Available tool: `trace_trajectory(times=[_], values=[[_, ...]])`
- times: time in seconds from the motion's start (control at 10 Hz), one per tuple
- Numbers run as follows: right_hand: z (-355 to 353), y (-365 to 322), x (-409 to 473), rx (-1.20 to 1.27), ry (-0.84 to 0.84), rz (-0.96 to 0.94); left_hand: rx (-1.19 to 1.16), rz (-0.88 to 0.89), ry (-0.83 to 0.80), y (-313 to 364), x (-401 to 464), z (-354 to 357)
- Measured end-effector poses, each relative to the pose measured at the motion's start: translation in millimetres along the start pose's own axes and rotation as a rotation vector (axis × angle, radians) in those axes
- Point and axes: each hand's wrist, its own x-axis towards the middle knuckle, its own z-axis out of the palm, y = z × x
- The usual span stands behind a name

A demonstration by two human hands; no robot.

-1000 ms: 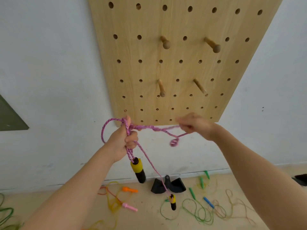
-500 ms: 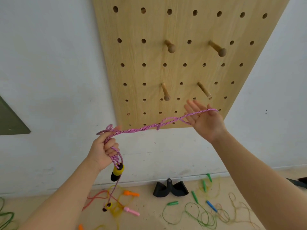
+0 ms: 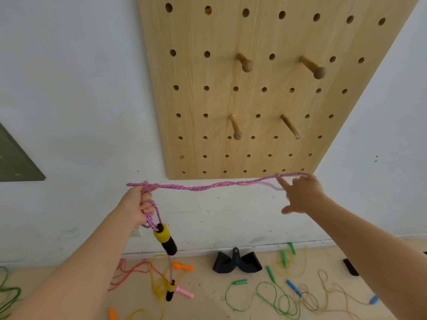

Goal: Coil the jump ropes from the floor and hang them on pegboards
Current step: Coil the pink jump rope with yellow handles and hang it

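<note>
Now my left hand (image 3: pixel 136 205) grips the braided pink rope (image 3: pixel 208 187), its yellow-and-black foam handle (image 3: pixel 165 239) dangling below. Doubled strands stretch rightward, just beneath the wooden pegboard (image 3: pixel 265 88) with its round pegs, to my right hand (image 3: pixel 300 195), fingers spread, the loop over my fingertips.

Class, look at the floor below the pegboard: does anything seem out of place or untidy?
Yes. Several jump ropes lie loose and tangled on the floor by the wall, uncoiled, while all four pegs on the pegboard hang empty.
</note>
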Motion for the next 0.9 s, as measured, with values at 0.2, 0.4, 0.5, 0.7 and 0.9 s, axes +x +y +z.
trace_trajectory(times=[0.2, 0.4, 0.5, 0.7, 0.9], values=[[-13.3, -12.5, 13.7, 1.777, 0.279, 0.187, 0.293, 0.054, -0.137, 0.9, -10.9, 30.5], [-36.0, 8.4, -4.8, 2.583, -0.504, -0.771, 0.127, 0.010, -0.188, 11.1, -22.0, 57.3], [-25.2, 7.3, -4.0, 1.204, -0.627, -0.546, 0.046, 0.057, -0.077, 26.3, -19.7, 60.6], [10.3, -25.1, -0.7, 0.506, -0.238, -0.197, -0.164, 0.228, -0.338, 58.0, -54.3, 103.4], [-21.0, -30.4, 11.2, 1.645, -0.071, 0.337, 0.226, 0.192, -0.678, 55.9, -103.6, 132.8]])
